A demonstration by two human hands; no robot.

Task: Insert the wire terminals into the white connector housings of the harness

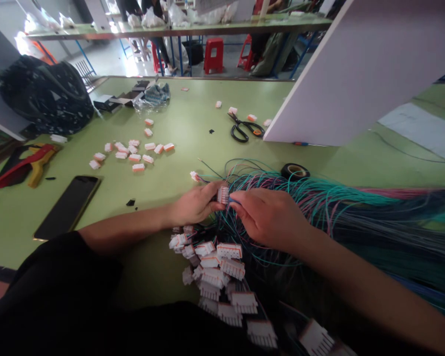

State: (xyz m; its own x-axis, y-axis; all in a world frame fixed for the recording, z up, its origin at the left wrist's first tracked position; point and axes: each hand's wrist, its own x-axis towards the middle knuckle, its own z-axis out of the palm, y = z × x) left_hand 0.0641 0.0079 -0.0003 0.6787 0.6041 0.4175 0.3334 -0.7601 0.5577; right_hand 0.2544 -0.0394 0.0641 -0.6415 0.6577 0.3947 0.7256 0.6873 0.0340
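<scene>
My left hand (196,201) is closed on a white multi-pin connector housing (223,194), gripped between thumb and fingers. Against the connector's right side, my right hand (269,215) pinches a thin blue piece (234,200); whether it is a wire or a slim tool I cannot tell. Below both hands hangs a cluster of white-and-orange connectors (213,277) with wires attached. From the right a thick bundle of teal, pink and dark wires (319,195) runs up to the hands. Another small white connector (195,176) lies just beyond my left hand.
Loose white-and-orange connectors (134,157) are scattered at the left. Around the table (193,123) lie black scissors (244,129), black tape (295,171), a phone (67,207) and a red-yellow tool (25,163). A white upright panel (341,84) stands at right; a dark bag (46,94) sits far left.
</scene>
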